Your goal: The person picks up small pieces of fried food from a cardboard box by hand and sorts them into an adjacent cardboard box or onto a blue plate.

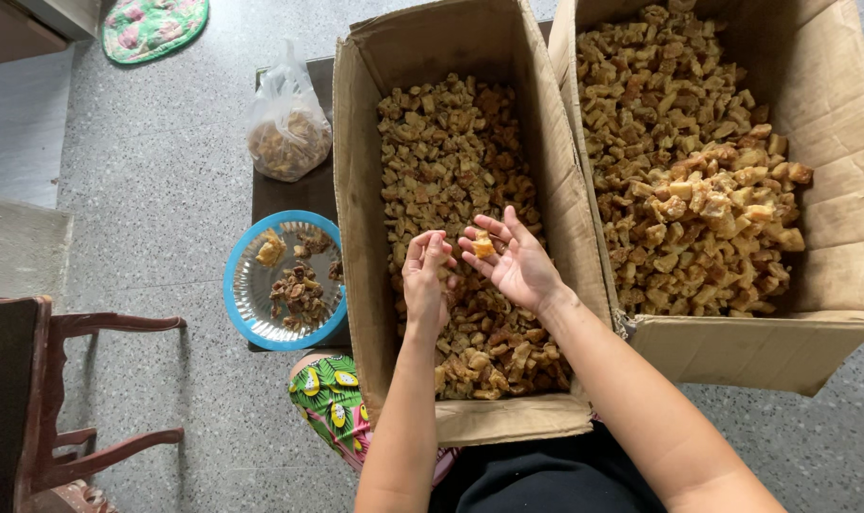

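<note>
Bare forearms, black top (546, 480), green-pink patterned shorts (332, 404) with yellow motifs.

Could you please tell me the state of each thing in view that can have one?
Left box: open, filled with brown chunks.
Right box: open, heaped with chunks.
Plastic bag: knotted, partly full.
Blue plate: holding a few darker pieces.
Right hand: palm up, one chunk on the fingers.
Left hand: fingers curled over the left box.

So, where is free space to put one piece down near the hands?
Bare spots: the plate's foil near its left rim, and the dark table strip between plate and plastic bag. Both boxes are crowded with chunks; the right hand holds one piece.
</note>
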